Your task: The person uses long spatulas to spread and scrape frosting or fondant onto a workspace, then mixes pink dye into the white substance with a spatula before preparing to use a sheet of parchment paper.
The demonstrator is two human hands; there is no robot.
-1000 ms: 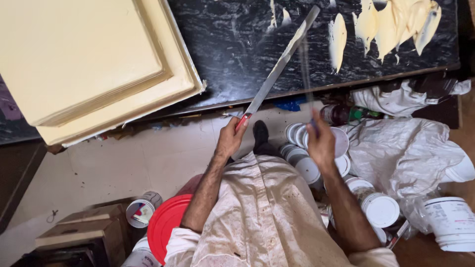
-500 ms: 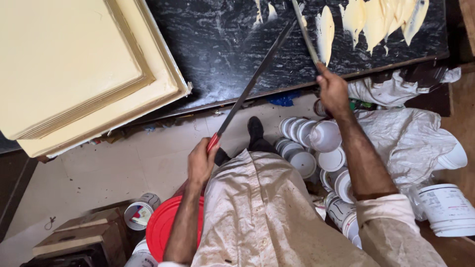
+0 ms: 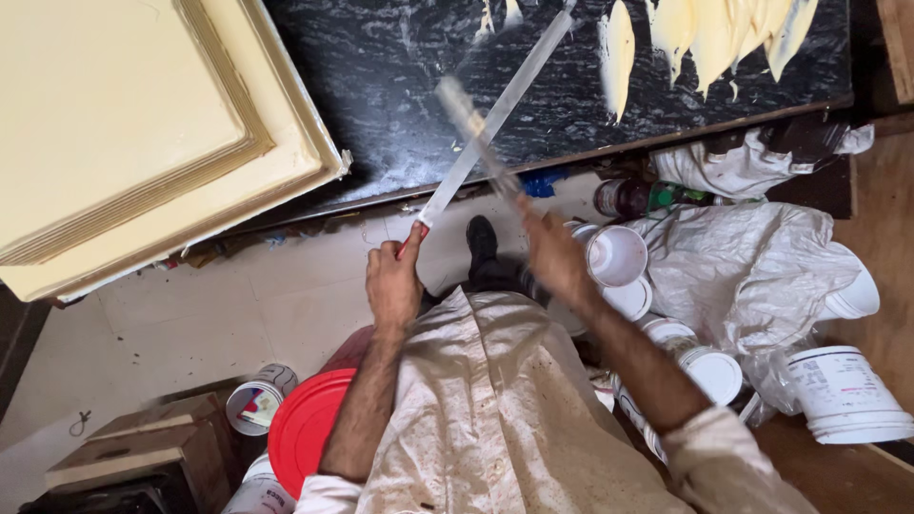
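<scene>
left hand: closed in a fist round the red handle end of a long flat steel blade, held up slanting over the slab
right hand: closed round the grip of a second, shorter metal blade, motion-blurred; exact finger wrap can't tell
blades: cross over each other above the black marbled stone slab; touching or just apart, can't tell through blur
slab: black, streaked white, cream putty smears at its far right; both blades are above its middle
beside slab: cream-painted stepped wooden panel to the left, lying on the slab's edge
floor right: white plastic tubs in a heap, crumpled white sheeting, big white bucket
floor left: red round lid, small paint tin, wooden box
step in hand (judged): wiping one blade along the other to clean or load putty edge
next move calls for (judged): keep blades flat to each other, steady long one, draw short one clear along its length
</scene>
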